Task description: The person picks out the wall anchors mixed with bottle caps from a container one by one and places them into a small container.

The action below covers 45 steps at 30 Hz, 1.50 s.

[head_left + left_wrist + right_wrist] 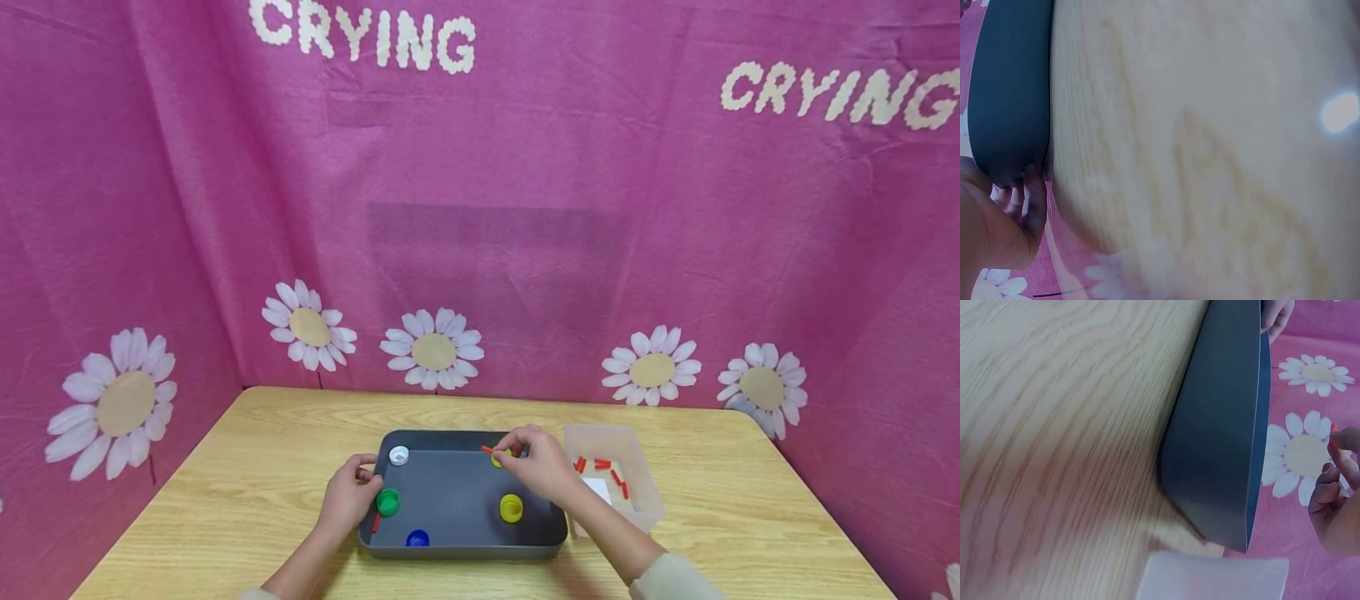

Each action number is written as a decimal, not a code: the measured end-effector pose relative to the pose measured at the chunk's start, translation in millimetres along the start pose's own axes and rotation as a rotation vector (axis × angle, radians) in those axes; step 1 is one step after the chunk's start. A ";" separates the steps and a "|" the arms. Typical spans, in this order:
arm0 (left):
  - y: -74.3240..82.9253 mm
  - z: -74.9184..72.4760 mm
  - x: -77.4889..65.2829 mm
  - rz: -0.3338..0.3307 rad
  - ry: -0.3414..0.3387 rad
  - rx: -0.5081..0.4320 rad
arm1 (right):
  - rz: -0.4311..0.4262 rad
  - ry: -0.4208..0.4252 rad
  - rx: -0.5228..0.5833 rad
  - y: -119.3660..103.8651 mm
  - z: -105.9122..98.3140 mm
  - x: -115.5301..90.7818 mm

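A dark grey tray (450, 492) lies on the table with bottle caps inside along its edges. My left hand (349, 498) grips the tray's left wall, thumb over the rim; in the left wrist view its fingers (1034, 200) bend against the outside. Over the back right corner my right hand (536, 462) pinches a short red stick (487, 449) between thumb and fingertips, just above a yellow cap (498, 461) partly hidden by the fingers. A green cap (387, 502) is near my left thumb, with another red stick (376, 523) beside it.
A white cap (399, 455), a blue cap (417, 538) and a second yellow cap (512, 508) stand in the tray. Right of it, a translucent plastic box (647, 479) holds several red sticks (602, 463) and a white piece. A pink flowered cloth (495, 275) hangs behind the table.
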<state>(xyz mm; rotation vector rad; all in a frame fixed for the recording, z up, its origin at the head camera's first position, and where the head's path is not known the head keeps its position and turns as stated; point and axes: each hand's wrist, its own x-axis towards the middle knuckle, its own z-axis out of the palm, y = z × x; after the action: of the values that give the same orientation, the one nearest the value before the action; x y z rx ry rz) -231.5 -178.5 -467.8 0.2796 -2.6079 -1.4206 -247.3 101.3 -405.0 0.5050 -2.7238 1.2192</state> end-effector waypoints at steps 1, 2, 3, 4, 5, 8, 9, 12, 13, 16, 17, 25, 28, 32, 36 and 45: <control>-0.3 -0.1 -0.1 0.001 -0.001 -0.001 | 0.007 0.003 0.003 0.4 -2.0 -0.7; -0.6 0.0 -0.1 0.003 -0.001 -0.002 | 0.009 0.008 0.005 0.9 -3.9 -1.4; -1.0 0.1 0.0 0.003 -0.001 -0.003 | 0.011 0.010 0.016 1.3 -5.9 -2.3; -1.4 0.2 -0.1 -0.002 -0.001 -0.004 | 0.016 0.009 0.018 1.8 -8.0 -3.3; -1.8 0.4 -0.2 -0.002 -0.001 -0.004 | 0.023 0.010 0.018 2.8 -10.1 -4.0; -2.6 0.9 -0.5 0.010 -0.005 -0.005 | 0.035 0.026 0.010 6.7 -16.2 -5.6; -2.8 0.9 -0.6 0.015 -0.006 -0.007 | 0.041 0.029 0.008 8.2 -18.4 -5.8; -2.9 0.5 -0.6 0.032 -0.004 -0.012 | 0.049 0.050 0.003 12.6 -25.4 -5.7; -2.9 0.1 -0.6 0.031 -0.001 -0.012 | 0.056 0.055 0.005 13.8 -27.9 -6.0; -2.6 -1.0 -0.3 0.029 0.003 -0.013 | 0.075 0.068 0.001 18.8 -34.7 -6.0; -2.5 -1.3 -0.2 0.027 0.001 -0.011 | 0.083 0.074 -0.004 20.8 -37.0 -6.2; -3.1 -0.7 0.2 0.015 -0.008 -0.004 | 0.081 0.100 -0.051 37.2 -57.0 -11.9; -2.9 -0.5 -0.3 0.006 -0.008 -0.003 | 0.096 0.097 -0.066 43.7 -65.1 -15.8; -2.0 -0.6 -0.5 -0.001 -0.013 -0.004 | 0.115 0.093 -0.090 52.4 -76.1 -22.0; -0.6 -1.0 -0.3 0.005 -0.010 -0.002 | 0.130 0.083 -0.106 62.2 -85.7 -28.5; -0.1 -0.8 0.0 -0.005 -0.017 -0.002 | 0.161 0.112 -0.137 88.6 -95.7 -35.4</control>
<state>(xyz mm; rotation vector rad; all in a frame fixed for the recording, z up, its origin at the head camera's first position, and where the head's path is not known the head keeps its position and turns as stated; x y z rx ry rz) -231.3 -179.2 -467.5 0.2758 -2.6205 -1.4338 -247.7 236.2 -411.6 0.1991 -2.7705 1.0487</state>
